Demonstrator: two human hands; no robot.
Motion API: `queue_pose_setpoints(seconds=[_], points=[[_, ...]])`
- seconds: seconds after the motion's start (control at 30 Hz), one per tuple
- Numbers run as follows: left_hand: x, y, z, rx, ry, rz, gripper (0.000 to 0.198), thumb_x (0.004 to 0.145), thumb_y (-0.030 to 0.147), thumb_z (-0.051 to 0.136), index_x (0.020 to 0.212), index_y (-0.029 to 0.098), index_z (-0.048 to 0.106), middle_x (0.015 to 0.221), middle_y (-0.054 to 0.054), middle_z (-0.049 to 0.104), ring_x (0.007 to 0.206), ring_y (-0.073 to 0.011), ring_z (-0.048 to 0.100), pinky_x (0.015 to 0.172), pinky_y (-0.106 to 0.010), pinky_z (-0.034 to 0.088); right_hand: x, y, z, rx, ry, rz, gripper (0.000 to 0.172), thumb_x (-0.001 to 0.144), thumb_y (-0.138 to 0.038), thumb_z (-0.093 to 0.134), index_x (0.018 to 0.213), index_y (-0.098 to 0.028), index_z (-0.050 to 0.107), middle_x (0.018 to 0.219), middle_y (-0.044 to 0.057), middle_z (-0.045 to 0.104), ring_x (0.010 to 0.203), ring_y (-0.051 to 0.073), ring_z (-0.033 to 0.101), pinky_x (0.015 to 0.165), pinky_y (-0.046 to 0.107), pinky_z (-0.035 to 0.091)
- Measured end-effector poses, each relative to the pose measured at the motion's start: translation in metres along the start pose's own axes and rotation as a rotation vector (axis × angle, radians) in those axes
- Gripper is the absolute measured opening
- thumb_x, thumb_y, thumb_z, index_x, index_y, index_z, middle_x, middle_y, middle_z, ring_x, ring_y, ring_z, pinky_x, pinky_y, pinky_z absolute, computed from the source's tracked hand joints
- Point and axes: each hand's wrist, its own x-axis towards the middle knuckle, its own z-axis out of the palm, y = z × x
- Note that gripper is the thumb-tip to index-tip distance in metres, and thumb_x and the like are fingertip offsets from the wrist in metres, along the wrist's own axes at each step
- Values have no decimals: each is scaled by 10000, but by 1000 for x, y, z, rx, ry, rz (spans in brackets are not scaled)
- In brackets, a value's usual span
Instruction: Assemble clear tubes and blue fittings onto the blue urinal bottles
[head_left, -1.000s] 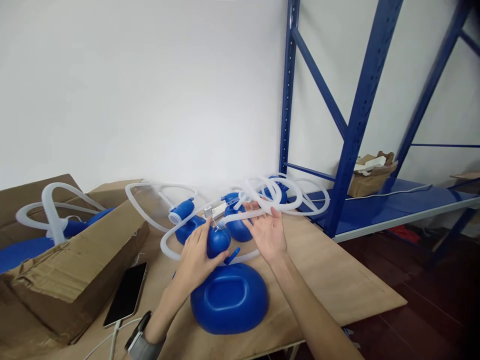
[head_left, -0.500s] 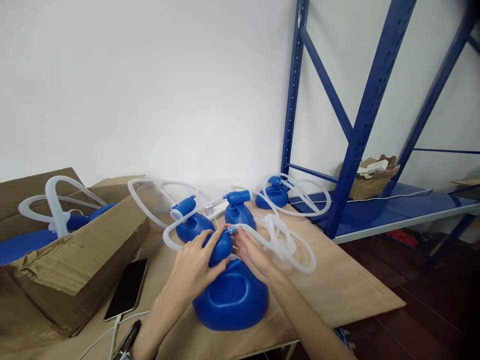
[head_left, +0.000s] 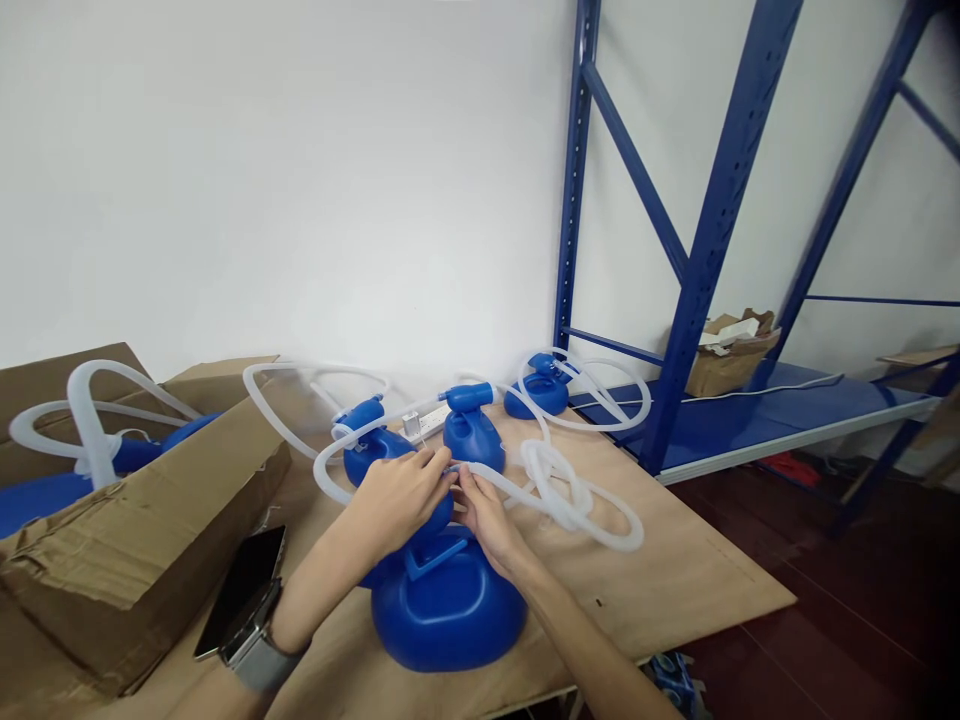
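Note:
A blue plastic jug [head_left: 450,620] with a moulded recess stands at the front of the table. Over its top is a rounded blue head piece [head_left: 436,522], partly covered by my left hand [head_left: 397,498]. My left fingers are closed at the narrow end of this head piece, where a translucent white hose [head_left: 517,482] joins it. Pinched on the hose end, close against the left fingertips, is my right hand [head_left: 489,520]. The joint itself is mostly hidden by fingers. A blue L-shaped bar [head_left: 436,560] lies across the jug's top. From the joint the hose runs right into loose coils.
Several similar blue jugs with hoses, one a jug [head_left: 472,440], stand behind my hands by a power strip [head_left: 427,422]. A cardboard box [head_left: 172,530] holds more at left, beside a phone [head_left: 240,590]. Blue shelving [head_left: 690,290] rises at right.
The view has shifted slightly. My left hand has gone from cupping the blue head piece to closing its fingers near the hose joint. My right fingers now pinch the hose end.

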Motion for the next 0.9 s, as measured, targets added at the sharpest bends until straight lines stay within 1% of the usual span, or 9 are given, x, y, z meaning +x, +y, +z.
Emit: queue_pose_setpoints(seconds=[0.13,0.2,0.27,0.4,0.47,0.57,0.67,0.77,0.9], points=[[13,-4,-8,61,-93,104,252,1084,257,374,1141,167,602,1100,-137,692,938,-283,726,635,-305,531,0,-2,1,5,41,-45,618,826,-759,679,1156,-236,680,1098,85,744,1010,251,714,807,371,575],[18,-4,-6,62,-95,129,226,1036,147,416,1139,166,616,1151,-150,671,991,-290,715,652,-312,544,1,0,2,17,55,-59,625,821,-763,680,1155,-235,679,1125,92,741,1044,256,708,821,371,575],[24,-4,-2,41,-82,135,249,994,86,435,1119,169,634,1168,-154,665,1042,-302,700,691,-333,557,4,3,4,37,96,-71,628,817,-762,683,1173,-244,673,1132,89,742,1065,261,705,814,365,579],[40,-6,7,-29,-75,146,282,989,83,422,1113,187,654,1128,-137,694,1020,-279,699,797,-364,561,14,12,7,81,235,-111,589,837,-755,650,1162,-264,667,1112,75,751,1062,269,707,785,363,595],[49,-9,10,-46,-69,137,280,1010,112,406,1098,190,660,1104,-129,704,972,-260,708,820,-363,555,20,15,7,86,284,-158,573,863,-747,615,1167,-264,670,1131,73,753,1120,276,690,821,376,601],[60,-14,13,-83,-69,121,297,1043,178,377,1021,178,673,1054,-135,712,881,-256,717,786,-365,553,29,16,5,78,326,-206,594,861,-743,616,1183,-247,682,1201,81,748,1260,290,629,923,403,588],[68,-18,16,-153,-74,129,323,1052,215,370,1013,176,688,1060,-138,729,907,-265,723,790,-362,547,33,12,3,103,315,-178,612,835,-736,662,1198,-244,700,1239,83,745,1306,297,608,1013,425,557],[76,-23,17,-251,-87,156,362,1061,235,341,1045,189,699,1056,-93,757,972,-247,721,826,-325,534,31,8,0,147,257,-151,620,824,-740,685,1230,-272,707,1247,68,748,1308,305,614,1034,449,551],[83,-26,18,-343,-135,178,372,1061,276,353,932,203,695,862,-26,758,795,-189,705,739,-261,523,28,4,-3,148,197,-133,631,805,-747,708,1237,-288,715,1230,61,756,1351,323,583,1020,474,559]])
